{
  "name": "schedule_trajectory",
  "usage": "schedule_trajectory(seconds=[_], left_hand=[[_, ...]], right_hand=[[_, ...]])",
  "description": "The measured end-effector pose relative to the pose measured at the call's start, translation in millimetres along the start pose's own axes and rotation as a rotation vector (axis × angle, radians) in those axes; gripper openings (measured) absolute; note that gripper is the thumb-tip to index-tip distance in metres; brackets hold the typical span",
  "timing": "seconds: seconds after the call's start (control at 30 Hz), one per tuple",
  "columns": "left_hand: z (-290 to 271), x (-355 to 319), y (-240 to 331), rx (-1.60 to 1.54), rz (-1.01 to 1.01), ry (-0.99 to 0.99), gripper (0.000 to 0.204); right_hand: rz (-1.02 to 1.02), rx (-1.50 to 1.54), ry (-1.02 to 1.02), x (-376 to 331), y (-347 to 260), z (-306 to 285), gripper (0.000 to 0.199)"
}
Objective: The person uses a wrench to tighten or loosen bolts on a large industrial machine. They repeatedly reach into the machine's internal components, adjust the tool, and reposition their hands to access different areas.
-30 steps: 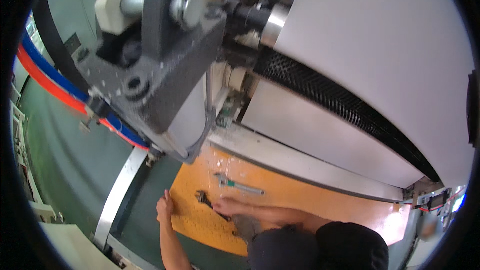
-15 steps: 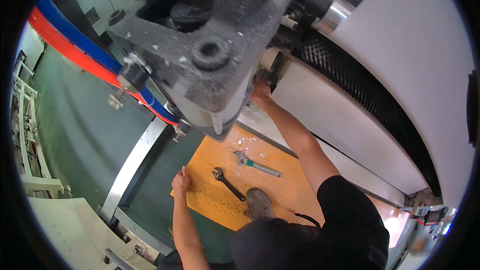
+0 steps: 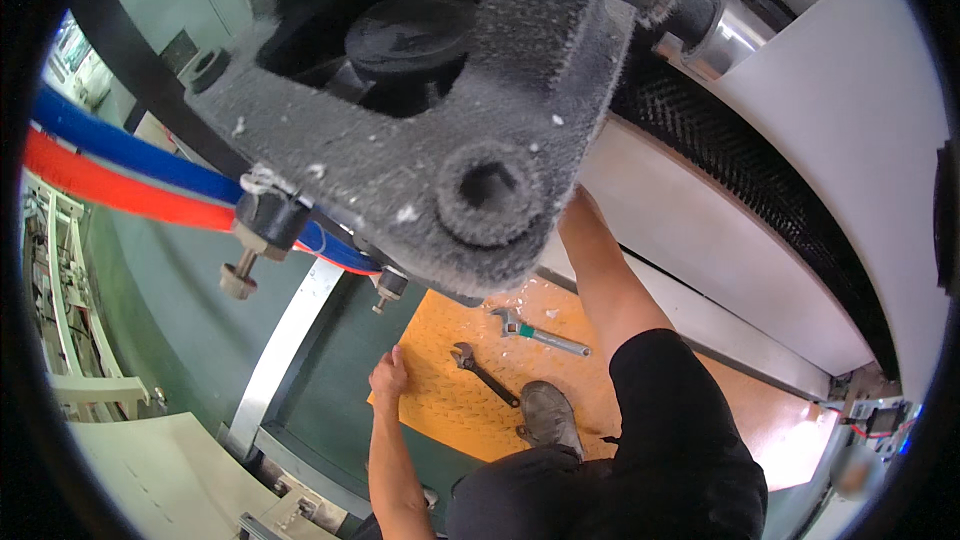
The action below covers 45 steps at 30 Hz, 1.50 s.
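Observation:
My left hand (image 3: 389, 374) is closed, thumb up, over the left edge of a yellow textured platform (image 3: 425, 410); whatever it may hold does not show. Reaching forward, my right forearm (image 3: 603, 275) passes beside a white machine panel (image 3: 650, 202). The right hand's fingers are hidden behind a dust-covered grey metal casting (image 3: 390, 155) with a large socket-head bolt (image 3: 487, 190). On the platform lie a dark adjustable wrench (image 3: 487, 377) and a silver adjustable wrench with a green band (image 3: 548, 338), neither touched by a hand.
Blue (image 3: 130, 150) and red (image 3: 120, 195) hoses run to the casting's left side, near a protruding fitting (image 3: 240, 275). White flakes lie by the silver wrench. My shoe (image 3: 549, 414) stands beside the dark wrench. A black ribbed curved strip (image 3: 760, 180) edges the right panel.
My view has shifted, and the casting looms larger. The right hand, visible before beside the machine, is now hidden behind the casting. The left hand remains by the platform edge.

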State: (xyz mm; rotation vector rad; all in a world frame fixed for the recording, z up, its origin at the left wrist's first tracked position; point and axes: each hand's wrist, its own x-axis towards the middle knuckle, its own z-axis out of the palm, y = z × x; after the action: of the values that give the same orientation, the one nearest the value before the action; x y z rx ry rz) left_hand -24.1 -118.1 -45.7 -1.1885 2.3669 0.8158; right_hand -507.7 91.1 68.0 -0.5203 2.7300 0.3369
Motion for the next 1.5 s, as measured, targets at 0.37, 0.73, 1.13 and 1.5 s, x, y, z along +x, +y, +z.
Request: schedule_trajectory(seconds=[0.37, 0.73, 1.13, 1.5], left_hand=[[-1, -5, -9, 0.02, 0.05, 0.024, 0.062], [-1, -17, 0, 0.096, 0.028, 0.054, 0.063], [-20, -18, 32, 0.001, 0.065, -0.128, 0.067], [13, 3, -5, 0.058, 0.068, 0.026, 0.064]], right_hand=[[0.075, -0.049, 0.11, -11, -18, 7, 0.09], [0.012, -0.053, -0.004, 5, -20, 9, 0.067], [0.003, -0.009, 0.043, 3, 11, 15, 0.069], [-0.311, 0.617, -0.219, -281, -64, 131, 0.04]])
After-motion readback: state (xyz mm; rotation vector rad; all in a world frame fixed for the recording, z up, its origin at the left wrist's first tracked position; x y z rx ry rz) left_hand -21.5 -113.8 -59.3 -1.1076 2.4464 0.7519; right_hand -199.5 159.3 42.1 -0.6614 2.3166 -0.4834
